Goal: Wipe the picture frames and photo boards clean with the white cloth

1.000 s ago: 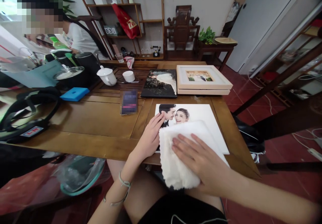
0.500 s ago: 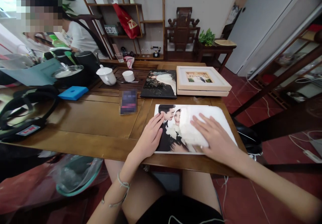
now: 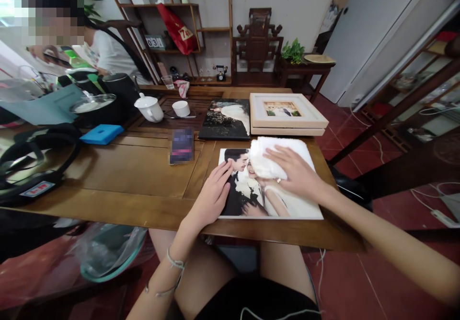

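Observation:
A glossy white-edged wedding photo panel [image 3: 247,200] lies flat near the table's front edge, showing a couple. My left hand [image 3: 214,188] rests on its left side, fingers stretched out and lying flat, gripping nothing. In my right hand [image 3: 296,169] is a folded white towel [image 3: 264,157], pressed onto the panel's upper middle, with fingers over the top and the thumb at its near edge. The towel covers part of one pictured face and reaches past the panel's far edge.
Behind the panel stand a dark wedding photo [image 3: 223,121] and stacked pale wooden frames [image 3: 257,123]. Farther left are a phone-sized dark item [image 3: 181,145], a white cup [image 3: 180,109], a lidded cup [image 3: 149,109], a blue block [image 3: 101,134] and a black headset [image 3: 39,166]. A person [image 3: 111,51] sits at the far left.
My right hand has slid the towel up and to the left across the panel, uncovering the lower right of the picture. My left hand has stayed in place.

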A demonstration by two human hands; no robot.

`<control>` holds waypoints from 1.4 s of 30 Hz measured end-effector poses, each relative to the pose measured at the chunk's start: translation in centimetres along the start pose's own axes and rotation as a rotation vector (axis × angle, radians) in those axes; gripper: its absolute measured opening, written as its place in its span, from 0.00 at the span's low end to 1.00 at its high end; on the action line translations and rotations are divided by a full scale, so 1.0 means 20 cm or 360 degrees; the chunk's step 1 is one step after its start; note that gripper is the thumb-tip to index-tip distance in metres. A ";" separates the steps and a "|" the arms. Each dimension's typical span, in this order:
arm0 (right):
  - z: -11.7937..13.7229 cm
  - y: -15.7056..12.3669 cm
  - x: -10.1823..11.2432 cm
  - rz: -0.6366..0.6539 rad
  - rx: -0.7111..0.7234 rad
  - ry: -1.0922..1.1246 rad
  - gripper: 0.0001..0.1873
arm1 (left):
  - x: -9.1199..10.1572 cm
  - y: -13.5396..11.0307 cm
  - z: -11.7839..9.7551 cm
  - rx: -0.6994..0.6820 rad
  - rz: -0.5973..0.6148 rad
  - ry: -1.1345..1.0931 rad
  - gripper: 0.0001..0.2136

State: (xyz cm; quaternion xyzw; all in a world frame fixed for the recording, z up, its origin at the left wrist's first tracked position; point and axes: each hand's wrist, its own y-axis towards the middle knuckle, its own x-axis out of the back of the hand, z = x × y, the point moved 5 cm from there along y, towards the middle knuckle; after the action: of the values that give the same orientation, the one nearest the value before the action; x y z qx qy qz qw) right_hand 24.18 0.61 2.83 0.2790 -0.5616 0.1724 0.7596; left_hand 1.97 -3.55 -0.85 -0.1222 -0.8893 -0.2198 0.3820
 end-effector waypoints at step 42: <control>0.48 -0.38 0.10 0.0422 0.0177 -0.0215 0.37 | 0.00 0.01 -0.01 -0.0045 0.0015 0.0098 0.23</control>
State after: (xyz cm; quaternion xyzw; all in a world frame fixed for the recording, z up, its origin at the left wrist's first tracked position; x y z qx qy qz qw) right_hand 21.94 -11.43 4.97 0.2550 -0.6329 0.2827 0.6741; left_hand 2.19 -3.56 -0.73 -0.1249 -0.8734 -0.2341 0.4083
